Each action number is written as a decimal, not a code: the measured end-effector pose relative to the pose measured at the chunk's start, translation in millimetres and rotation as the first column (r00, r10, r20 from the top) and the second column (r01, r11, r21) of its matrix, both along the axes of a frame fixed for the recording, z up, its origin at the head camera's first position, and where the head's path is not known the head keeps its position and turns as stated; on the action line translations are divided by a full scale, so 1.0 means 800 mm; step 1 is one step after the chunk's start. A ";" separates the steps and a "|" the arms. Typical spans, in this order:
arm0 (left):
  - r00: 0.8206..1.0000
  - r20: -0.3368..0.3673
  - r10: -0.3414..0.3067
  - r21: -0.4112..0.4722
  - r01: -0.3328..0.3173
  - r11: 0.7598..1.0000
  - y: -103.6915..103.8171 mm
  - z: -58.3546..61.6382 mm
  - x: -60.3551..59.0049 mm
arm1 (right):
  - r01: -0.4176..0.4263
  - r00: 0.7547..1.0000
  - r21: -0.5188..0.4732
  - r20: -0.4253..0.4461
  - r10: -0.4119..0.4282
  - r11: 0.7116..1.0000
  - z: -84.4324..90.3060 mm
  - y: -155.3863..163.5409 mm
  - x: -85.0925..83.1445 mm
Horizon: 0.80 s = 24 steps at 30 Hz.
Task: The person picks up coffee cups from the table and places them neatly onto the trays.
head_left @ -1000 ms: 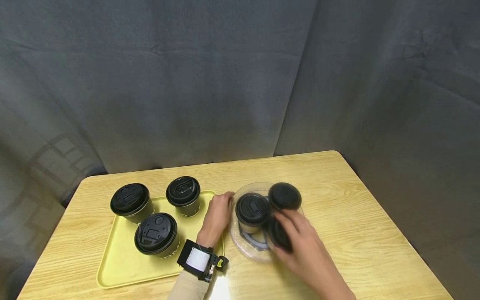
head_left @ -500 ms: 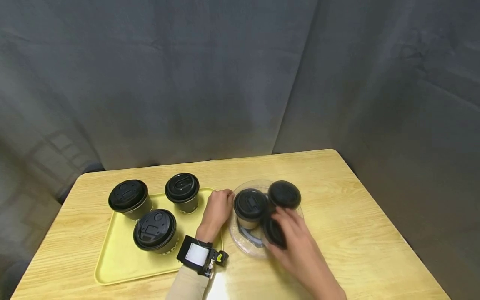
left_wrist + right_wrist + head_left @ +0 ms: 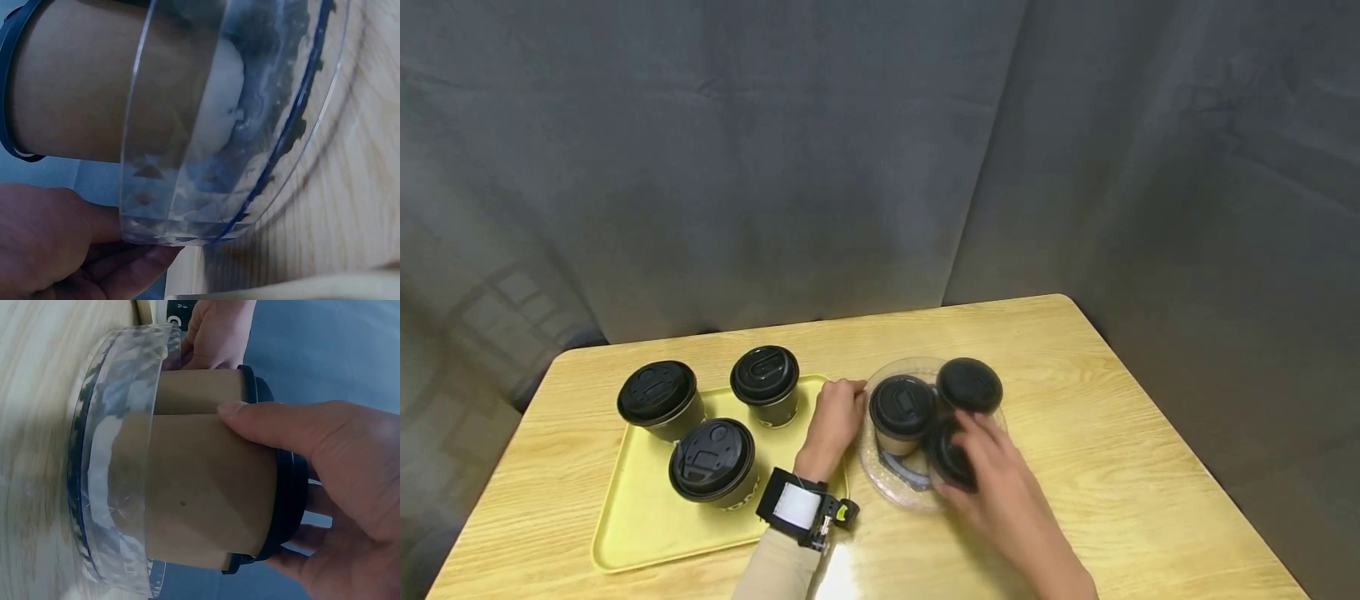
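Clear dish (image 3: 880,479) near the table's (image 3: 1075,433) front edge, steadied by left hand (image 3: 838,421) fingers curled on its rim; right hand (image 3: 1000,492) wraps the nearest cup (image 3: 212,487) — judged best lifted straight up.

Light wood-grain surface (image 3: 1097,433) with rounded corners, a yellow rectangular plastic tray (image 3: 640,508) lying toward its left edge, a clear round plastic dish (image 3: 880,479) directly on it near the middle, just beside the tray's right edge
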<state>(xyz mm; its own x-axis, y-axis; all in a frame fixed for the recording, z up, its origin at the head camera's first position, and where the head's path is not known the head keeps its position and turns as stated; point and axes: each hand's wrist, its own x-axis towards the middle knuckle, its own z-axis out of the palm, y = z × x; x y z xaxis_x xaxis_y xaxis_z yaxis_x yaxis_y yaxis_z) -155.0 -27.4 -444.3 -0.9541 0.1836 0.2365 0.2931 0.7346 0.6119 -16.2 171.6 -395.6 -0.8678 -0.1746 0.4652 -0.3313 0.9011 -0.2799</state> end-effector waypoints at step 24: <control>0.999 0.010 0.034 -0.011 -0.034 0.999 -0.011 -0.001 0.009 | 0.014 0.992 -0.027 0.122 -0.011 1.000 -0.002 -0.004 -0.005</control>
<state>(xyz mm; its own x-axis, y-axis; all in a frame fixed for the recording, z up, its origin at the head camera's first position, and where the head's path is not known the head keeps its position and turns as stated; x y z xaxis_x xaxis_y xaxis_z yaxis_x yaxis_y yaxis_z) -147.6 -35.9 -445.2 -0.9623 0.1537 0.2246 0.2616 0.7504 0.6071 -20.5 168.7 -397.0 -0.9205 -0.1515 0.3602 -0.2817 0.8962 -0.3429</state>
